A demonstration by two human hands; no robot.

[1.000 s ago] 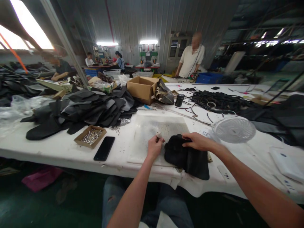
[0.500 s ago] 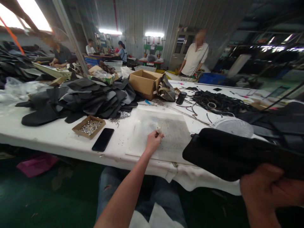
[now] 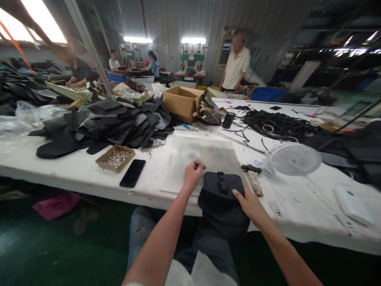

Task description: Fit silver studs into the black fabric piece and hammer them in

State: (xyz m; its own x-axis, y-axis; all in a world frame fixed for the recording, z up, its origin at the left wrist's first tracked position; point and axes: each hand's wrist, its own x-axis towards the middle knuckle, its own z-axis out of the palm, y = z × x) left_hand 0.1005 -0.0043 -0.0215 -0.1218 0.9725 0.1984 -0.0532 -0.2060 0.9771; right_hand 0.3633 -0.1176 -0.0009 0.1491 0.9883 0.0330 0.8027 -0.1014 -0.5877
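Note:
My right hand (image 3: 248, 202) grips the right side of a black bag (image 3: 223, 202), thumb on top. The bag has a short strap with a buckle on its upper face and hangs partly over the table's front edge. Just left of it, my left hand (image 3: 193, 174) is closed in a pinch above a clear flat board (image 3: 220, 157); a small pale thing shows at the fingertips, too small to name. A cardboard tray of small shiny metal pieces (image 3: 116, 158) and a black phone (image 3: 132, 173) lie to the left.
A pile of black cut pieces (image 3: 119, 123) and a cardboard box (image 3: 182, 104) stand behind. On the right are a white fan (image 3: 294, 159), a wrapped tool (image 3: 254, 182), black straps (image 3: 276, 127) and a white device (image 3: 354, 204). A person (image 3: 236, 63) stands across the table.
My right hand has brought the black bag in from the right to the front of the board, beside my left hand. The left hand stays pinched. The standing person has shifted left.

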